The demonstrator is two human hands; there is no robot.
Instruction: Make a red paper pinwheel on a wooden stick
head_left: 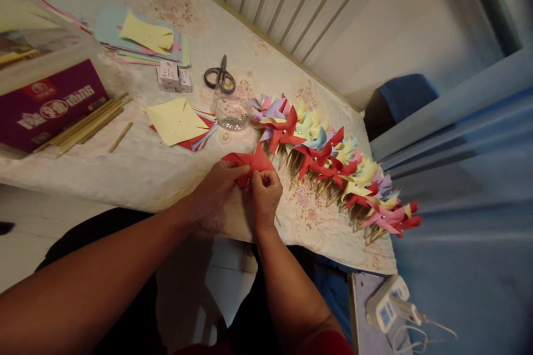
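Note:
A red paper pinwheel (261,160), partly folded, is held between both hands above the table's near edge. My left hand (227,177) pinches its left side, thumb on top of the paper. The fingers of my right hand (266,191) are closed at its centre and lower right; whether they also hold a pin is hidden. Beyond the hands stands a clear round dish (232,115) of small metal pins. Left of it lies a stack of cut paper squares (177,121), yellow on top with red beneath. A long group of finished pinwheels (316,155) on sticks lies to the right.
Scissors (222,75), small white boxes (169,75) and a paper pile (144,33) lie farther back. Wooden sticks (89,122) rest beside a purple-labelled box (50,102) at left. A white power strip (387,305) sits low right, near a blue curtain (466,177).

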